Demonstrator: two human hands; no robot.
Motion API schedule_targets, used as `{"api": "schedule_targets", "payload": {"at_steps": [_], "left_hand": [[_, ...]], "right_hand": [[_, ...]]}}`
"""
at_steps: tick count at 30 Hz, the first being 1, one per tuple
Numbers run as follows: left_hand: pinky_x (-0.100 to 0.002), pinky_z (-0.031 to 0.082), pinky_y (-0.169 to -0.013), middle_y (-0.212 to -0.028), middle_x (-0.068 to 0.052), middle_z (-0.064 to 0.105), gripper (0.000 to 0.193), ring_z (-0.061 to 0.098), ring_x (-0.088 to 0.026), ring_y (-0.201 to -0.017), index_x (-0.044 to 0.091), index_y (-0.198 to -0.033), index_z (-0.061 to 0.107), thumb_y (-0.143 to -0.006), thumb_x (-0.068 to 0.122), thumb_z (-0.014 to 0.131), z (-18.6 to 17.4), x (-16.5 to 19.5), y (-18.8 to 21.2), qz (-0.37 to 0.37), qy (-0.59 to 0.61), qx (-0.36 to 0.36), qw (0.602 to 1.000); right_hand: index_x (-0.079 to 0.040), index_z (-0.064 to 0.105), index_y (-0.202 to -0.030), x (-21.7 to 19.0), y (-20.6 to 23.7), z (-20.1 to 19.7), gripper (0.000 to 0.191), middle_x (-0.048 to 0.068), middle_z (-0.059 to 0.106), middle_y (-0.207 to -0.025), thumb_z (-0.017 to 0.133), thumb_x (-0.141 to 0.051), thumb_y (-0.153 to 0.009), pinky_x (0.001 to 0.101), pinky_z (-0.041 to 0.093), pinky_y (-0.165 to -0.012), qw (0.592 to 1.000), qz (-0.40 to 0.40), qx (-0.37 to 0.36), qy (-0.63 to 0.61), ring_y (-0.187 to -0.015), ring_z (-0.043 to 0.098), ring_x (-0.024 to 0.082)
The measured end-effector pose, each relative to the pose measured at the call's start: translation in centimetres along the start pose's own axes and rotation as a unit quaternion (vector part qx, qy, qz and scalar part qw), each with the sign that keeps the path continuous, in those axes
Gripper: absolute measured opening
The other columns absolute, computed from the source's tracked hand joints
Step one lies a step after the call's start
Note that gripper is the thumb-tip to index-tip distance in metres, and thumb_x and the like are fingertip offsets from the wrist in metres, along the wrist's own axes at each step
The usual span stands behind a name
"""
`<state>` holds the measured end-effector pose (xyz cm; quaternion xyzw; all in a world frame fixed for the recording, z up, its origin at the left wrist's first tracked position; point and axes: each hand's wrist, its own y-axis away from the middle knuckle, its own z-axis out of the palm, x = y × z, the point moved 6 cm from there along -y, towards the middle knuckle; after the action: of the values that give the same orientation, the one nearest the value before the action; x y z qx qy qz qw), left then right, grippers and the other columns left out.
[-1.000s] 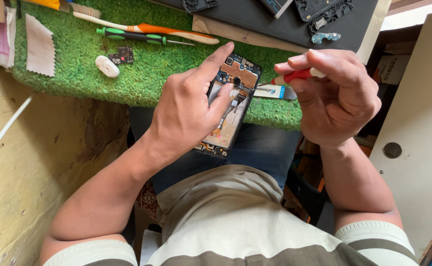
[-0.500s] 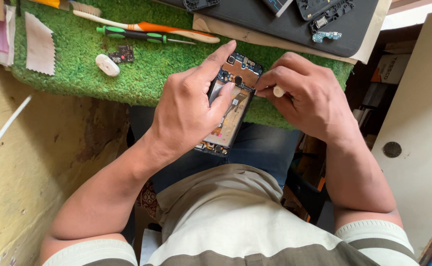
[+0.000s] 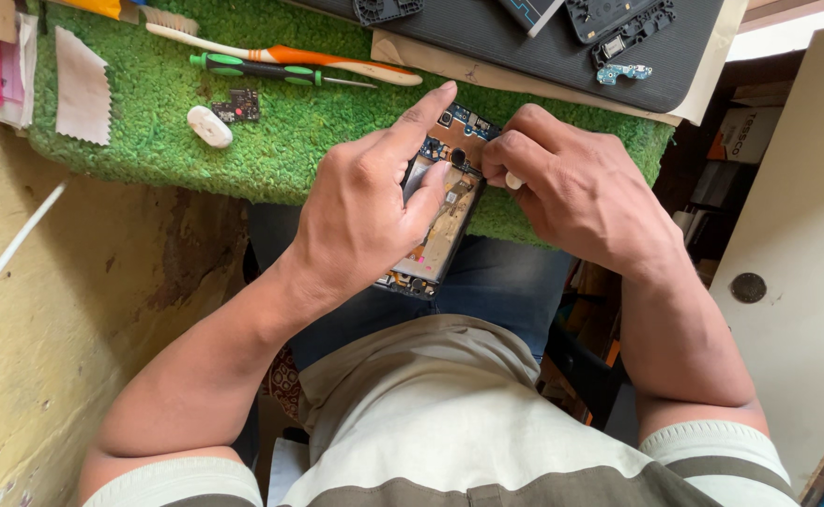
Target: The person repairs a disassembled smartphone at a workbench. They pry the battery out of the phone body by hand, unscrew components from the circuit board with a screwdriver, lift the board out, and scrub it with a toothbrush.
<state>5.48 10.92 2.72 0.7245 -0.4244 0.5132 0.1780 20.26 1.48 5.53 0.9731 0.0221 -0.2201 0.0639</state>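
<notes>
An opened phone [image 3: 442, 211] with its circuit boards exposed rests against the front edge of a green grass-like mat [image 3: 271, 141]. My left hand [image 3: 370, 202] grips the phone from the left, index finger stretched along its top edge. My right hand [image 3: 572, 188] is closed around a small tool with a whitish tip [image 3: 514, 180], pressed against the phone's upper right corner. Most of that tool is hidden inside my fist.
On the mat lie an orange-and-white toothbrush [image 3: 281, 54], a green screwdriver [image 3: 271, 71], a small white oval part [image 3: 209, 126] and a little circuit board [image 3: 237, 106]. A dark tray [image 3: 562, 52] with phone parts sits behind. A yellow wall is at left, a white panel at right.
My right hand has moved left from beside the phone onto its upper right corner. The red-handled tool seen earlier is now hidden in my fist. My left hand stays on the phone.
</notes>
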Motion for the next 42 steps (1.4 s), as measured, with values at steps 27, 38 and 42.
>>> {"api": "schedule_targets", "payload": {"at_steps": [27, 38, 42], "left_hand": [[-0.042, 0.054, -0.068, -0.09, -0.021, 0.07, 0.058, 0.069, -0.034, -0.073, 0.002, -0.151, 0.05, -0.097, 0.008, 0.072, 0.0, -0.1, 0.0, -0.012, 0.006, -0.006, 1.0], [-0.042, 0.052, -0.066, -0.083, -0.02, 0.069, 0.058, 0.068, -0.034, -0.069, 0.003, -0.15, 0.051, -0.097, 0.009, 0.072, 0.2, -0.2, 0.0, -0.025, 0.005, -0.019, 1.0], [-0.042, 0.052, -0.067, -0.086, -0.02, 0.069, 0.059, 0.067, -0.034, -0.071, 0.003, -0.151, 0.05, -0.097, 0.009, 0.073, 0.1, 0.2, -0.1, 0.001, -0.001, -0.004, 1.0]], "right_hand": [[-0.009, 0.063, -0.104, -0.3, 0.0, -0.4, 0.03, 0.005, 0.06, -0.101, 0.075, 0.005, -0.08, 0.039, 0.054, -0.07, 0.997, -0.067, 0.024, 0.023, -0.09, 0.066, 0.028], [-0.003, 0.061, -0.109, 3.8, 2.4, -4.5, 0.015, 0.012, 0.057, -0.107, 0.07, 0.006, -0.103, 0.0376, 0.047, -0.072, 0.955, 0.05, 0.278, 0.094, -0.086, 0.06, 0.027], [0.0, 0.06, -0.11, 5.4, 2.2, -4.0, 0.008, 0.012, 0.057, -0.106, 0.068, 0.003, -0.109, 0.0372, 0.047, -0.072, 0.942, 0.067, 0.317, 0.093, -0.084, 0.062, 0.025]]}}
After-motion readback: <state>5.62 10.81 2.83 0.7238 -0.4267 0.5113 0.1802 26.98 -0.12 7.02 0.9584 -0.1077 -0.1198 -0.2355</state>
